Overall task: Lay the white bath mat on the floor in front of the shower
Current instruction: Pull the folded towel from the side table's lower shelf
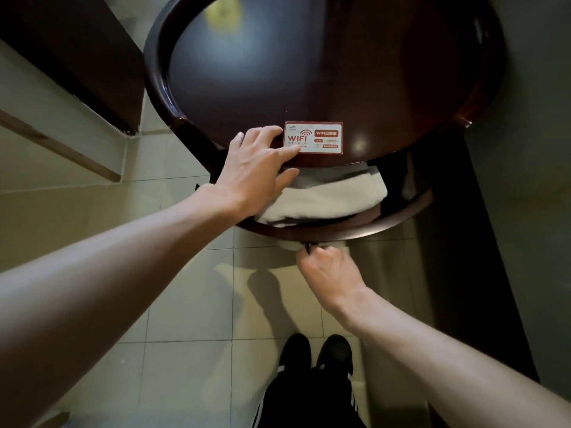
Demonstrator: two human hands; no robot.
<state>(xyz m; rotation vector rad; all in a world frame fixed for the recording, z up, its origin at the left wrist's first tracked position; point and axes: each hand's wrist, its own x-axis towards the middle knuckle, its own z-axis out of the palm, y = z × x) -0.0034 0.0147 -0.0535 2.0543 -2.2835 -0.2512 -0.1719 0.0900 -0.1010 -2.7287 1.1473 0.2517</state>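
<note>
The white bath mat (327, 196) lies folded on the lower shelf (355, 228) of a round dark wooden table (309, 72), its back part hidden under the tabletop. My left hand (259, 168) rests flat on the table's near rim beside a WIFI card (312, 138), fingers apart, thumb just above the mat's left end. My right hand (327, 270) is lower, under the shelf's front rim, with its fingers pinched shut at a strip of white cloth (285, 244). I cannot tell whether that strip belongs to the folded mat.
Pale floor tiles (191, 304) stretch below me, with my black shoes (315, 353) close to the table. A dark wooden panel (77, 57) stands at the upper left and a dark strip (463, 242) runs down the right by a grey wall.
</note>
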